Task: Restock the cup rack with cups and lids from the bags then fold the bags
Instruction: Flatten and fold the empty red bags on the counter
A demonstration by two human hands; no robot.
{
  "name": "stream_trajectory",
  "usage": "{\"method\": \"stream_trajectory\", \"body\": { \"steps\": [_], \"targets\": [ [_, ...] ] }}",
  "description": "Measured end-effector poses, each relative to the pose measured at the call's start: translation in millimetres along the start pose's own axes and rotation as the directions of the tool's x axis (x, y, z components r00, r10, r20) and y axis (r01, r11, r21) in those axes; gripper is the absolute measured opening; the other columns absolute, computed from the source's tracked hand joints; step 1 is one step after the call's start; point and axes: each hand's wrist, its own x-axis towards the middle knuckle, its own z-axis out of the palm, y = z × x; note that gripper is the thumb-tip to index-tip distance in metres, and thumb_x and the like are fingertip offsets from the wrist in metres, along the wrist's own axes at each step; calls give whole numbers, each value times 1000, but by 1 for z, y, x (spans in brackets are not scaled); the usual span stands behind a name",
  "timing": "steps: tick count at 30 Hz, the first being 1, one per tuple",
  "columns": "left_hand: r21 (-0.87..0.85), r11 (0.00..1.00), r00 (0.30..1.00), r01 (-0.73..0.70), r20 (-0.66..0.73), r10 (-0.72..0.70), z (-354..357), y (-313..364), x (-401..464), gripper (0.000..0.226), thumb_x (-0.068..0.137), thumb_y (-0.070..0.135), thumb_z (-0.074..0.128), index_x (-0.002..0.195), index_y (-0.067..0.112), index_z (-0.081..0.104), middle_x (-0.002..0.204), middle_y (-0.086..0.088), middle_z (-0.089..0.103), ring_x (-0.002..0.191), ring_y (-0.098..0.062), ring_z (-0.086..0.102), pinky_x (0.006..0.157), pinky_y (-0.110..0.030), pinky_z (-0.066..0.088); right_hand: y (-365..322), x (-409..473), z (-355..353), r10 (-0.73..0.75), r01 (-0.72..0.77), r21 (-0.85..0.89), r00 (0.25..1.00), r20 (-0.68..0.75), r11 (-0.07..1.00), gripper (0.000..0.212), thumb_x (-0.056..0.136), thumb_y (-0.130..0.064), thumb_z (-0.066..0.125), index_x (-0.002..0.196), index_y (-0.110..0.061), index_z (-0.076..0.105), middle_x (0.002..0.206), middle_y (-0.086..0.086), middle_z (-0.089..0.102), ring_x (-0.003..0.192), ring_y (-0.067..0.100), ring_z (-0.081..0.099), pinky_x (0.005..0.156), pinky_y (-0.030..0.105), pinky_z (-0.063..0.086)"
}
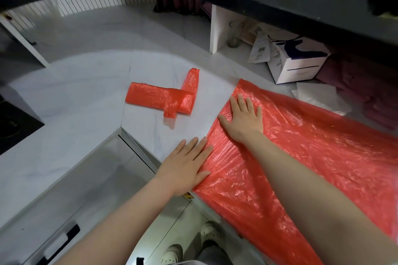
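At the bottom edge a pair of white clogs (189, 243) stands on the floor below the counter's lip. Above them the left hand (186, 168) lies flat with straight fingers, its thumb side pressing the near left edge of a large red plastic bag (301, 157) spread over the white marble counter (75, 97). The right hand (243, 118) rests palm down farther up the same bag, fingers spread and straight, near its far left corner; neither hand grips anything. The bag is wrinkled and its near end hangs over the counter edge.

Beyond the hands, apart from the spread bag, two folded red bags (165, 98) lie touching in an L shape.

Farther right, a white carton (299, 64) printed with a dark blue deer figure sits on the counter, paper slips (260, 49) leaning against it; their print is too small to read. A clear glass (233, 34) stands behind a white upright panel (217, 30).
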Motion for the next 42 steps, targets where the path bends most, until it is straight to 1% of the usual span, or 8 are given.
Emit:
{"method": "stream_trajectory", "body": {
  "steps": [7, 13, 16, 19, 22, 25, 38, 42],
  "targets": [
    [-179, 983, 999, 32, 11, -31, -7, -5, -2, 66, 97, 59, 19, 152, 29, 1, 161, 3, -4, 148, -16, -1, 116, -31, -4, -7, -6, -13, -51, 59, 83, 994, -99, 995, 71, 95, -58, 31, 153, -21, 16, 162, 4, 6, 149, 23, -4, 119, 49, -1],
    [-139, 990, 1000, 21, -9, -23, -2, -9, -10, 68, 98, 55, 20, 152, 22, -5, 158, 1, -17, 147, -16, -5, 118, -33, -3, -25, -48, -32, -73, 83, 97, 992, -104, 992, 62, 94, -42, 45, 149, -20, 27, 162, 6, 7, 149, 26, -3, 118, 49, 2],
    [-266, 963, 990, 32, -127, -68, -3, -7, -15, 62, 98, 51, 31, 152, 22, 17, 159, -2, 13, 143, -20, 17, 116, -31, 13, -28, -89, -24, -45, 49, 104, 998, -46, 993, 64, 93, -46, 46, 150, -27, 24, 162, 6, -1, 148, 28, -8, 118, 48, 1],
    [-522, 842, 912, 135, -267, -312, -5, -9, -22, 34, 97, 38, 46, 125, 20, 53, 117, 4, 51, 106, -12, 49, 88, -19, 34, -20, -125, -16, 63, -63, 94, 998, -3, 994, 67, 93, -54, 42, 151, -33, 17, 162, 6, -7, 147, 29, -11, 117, 48, -1],
    [-634, 734, 872, 244, -188, -452, -7, -15, -27, 15, 91, 40, 57, 86, 26, 55, 87, 13, 56, 75, -1, 52, 60, -16, 36, -16, -146, -13, 165, -166, 123, 986, 20, 978, 67, 94, -55, 39, 152, -34, 12, 161, 6, -8, 147, 31, -11, 118, 49, -1],
    [-713, 653, 873, 256, -119, -473, -8, -18, -31, 20, 85, 43, 65, 73, 29, 57, 72, 9, 61, 68, -7, 58, 57, -21, 42, -24, -160, -12, 165, -150, 208, 985, -57, 966, 61, 96, -48, 41, 151, -31, 19, 162, 6, -2, 148, 28, -8, 118, 45, 0],
    [-782, 571, 893, 249, -43, -448, 2, -45, -31, 18, 96, 31, 51, 82, 20, 56, 79, 5, 59, 75, -13, 57, 55, -25, 39, -13, -237, -11, 438, -434, 69, 896, -77, 898, 72, 89, -68, 17, 152, -34, 11, 162, 2, -4, 148, 26, -11, 116, 55, -2],
    [-897, 309, 848, 317, 123, -515, 5, -48, -31, 23, 100, 30, 42, 88, 15, 56, 78, -10, 66, 69, -26, 65, 60, -32, 51, 2, -273, -1, 492, -489, 57, 869, -56, 870, 79, 81, -74, 2, 151, -39, 4, 162, -1, -5, 148, 22, -12, 114, 56, -4]
  ]
}}
